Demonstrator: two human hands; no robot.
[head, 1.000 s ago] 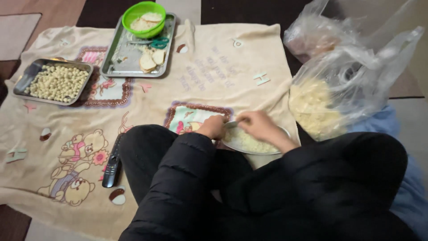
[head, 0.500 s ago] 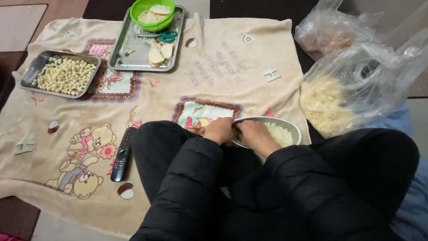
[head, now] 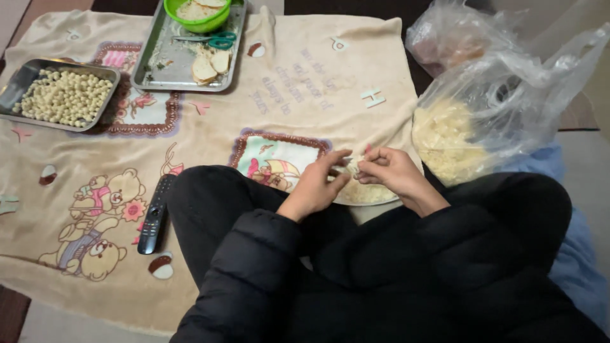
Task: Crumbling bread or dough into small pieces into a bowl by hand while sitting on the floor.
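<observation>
Pinching a pale lump of dough [head: 351,166] between our left hand [head: 316,184] and right hand [head: 391,171], we are holding it just above the bowl [head: 368,195] so crumbs fall in.

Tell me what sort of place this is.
Probably a home floor set up for food preparation: a cartoon-print blanket spread out, a TV remote lying on it, and metal trays of food.

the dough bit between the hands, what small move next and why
Probably roll it round between the fingertips, then carry it to the tray of balls. Both the left hand and the right hand pinch one small pale piece just above the bowl, and the tray at the far left already holds many finished round ones, so this looks like one more in the making.
</observation>
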